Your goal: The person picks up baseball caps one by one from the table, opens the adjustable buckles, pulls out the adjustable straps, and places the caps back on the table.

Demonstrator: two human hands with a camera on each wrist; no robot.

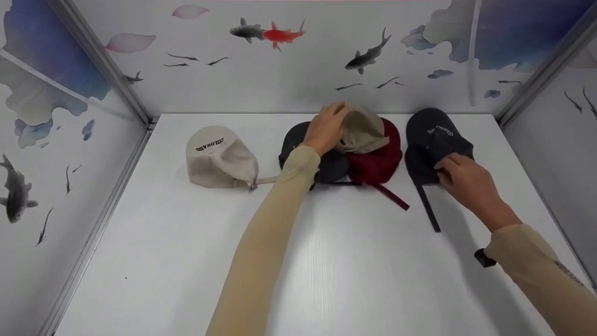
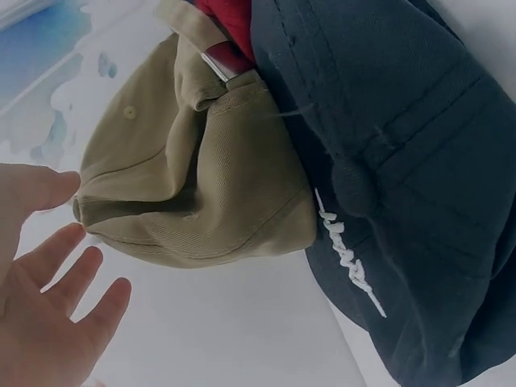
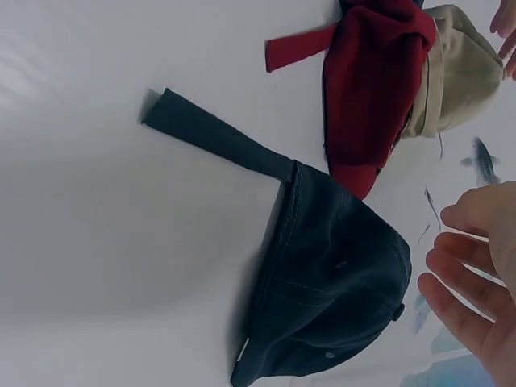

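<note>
My left hand (image 1: 326, 128) pinches the crown of a khaki cap (image 1: 366, 133) between thumb and fingertips. In the left wrist view, the thumb and index finger meet the crown's edge, with the other fingers spread. The khaki cap overlaps a dark red cap (image 1: 375, 165) and a dark navy cap (image 2: 403, 161) with white lettering. At the right, my right hand (image 1: 468, 179) is over another dark cap (image 1: 433, 140). Its loosely bent fingers stand just off that cap's crown (image 3: 339, 274) in the right wrist view, holding nothing.
A beige cap (image 1: 219, 161) lettered "COLORADO" sits at the left. Straps lie on the white table (image 1: 326, 261), including a red strap (image 1: 394, 197) and a dark strap (image 1: 429, 210). Behind stands a wall (image 1: 298, 74) printed with fish; side walls flank the table.
</note>
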